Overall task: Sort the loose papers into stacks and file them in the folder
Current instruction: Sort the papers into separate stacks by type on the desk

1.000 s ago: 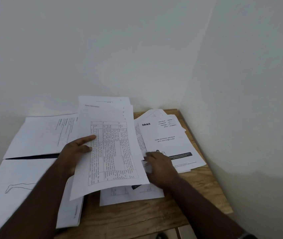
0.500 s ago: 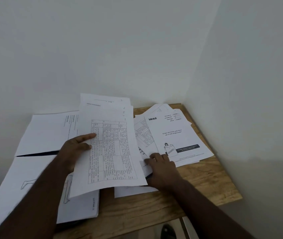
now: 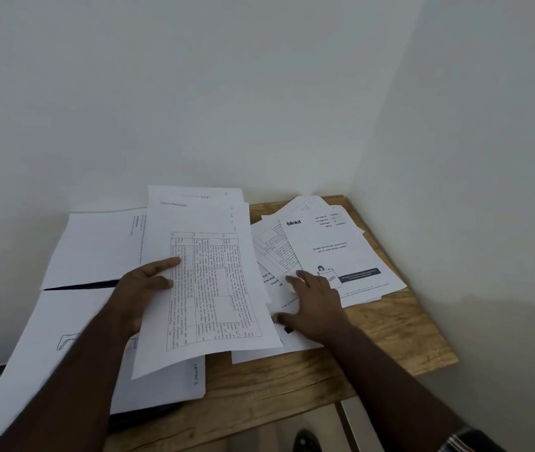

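- My left hand (image 3: 143,290) grips a sheaf of table-printed sheets (image 3: 207,282) by its left edge, thumb on top and the other fingers hidden beneath; the sheaf is lifted and tilted above the counter (image 3: 390,334).
- The sheaf's top page bears a ruled table of small print, with handwritten digits near its upper right corner; further page tops fan out behind it.
- My right hand (image 3: 316,305) lies flat, fingers spread and relaxed, pressing on the loose papers (image 3: 331,252) at the right of the counter; it grips nothing.
- The uppermost loose paper carries the printed word "blinkit", a small figure drawing and a dark band; a table-printed page shows from under its left edge.
- Another sheet (image 3: 259,352) lies beneath my right hand and reaches toward the counter's near edge.
- The held sheaf hides the middle of the counter and part of the piles to either side.
- At left, a far stack of white pages (image 3: 96,249) and a near stack (image 3: 47,353) lie apart, separated by a dark gap; the near one shows a line drawing, partly covered by my left forearm.
- A dark edge shows beneath the near stack; I cannot tell whether it is the folder.
- White walls (image 3: 259,93) meet in a corner just behind the counter's far right end.
- A striped band (image 3: 455,443) shows at my right wrist.
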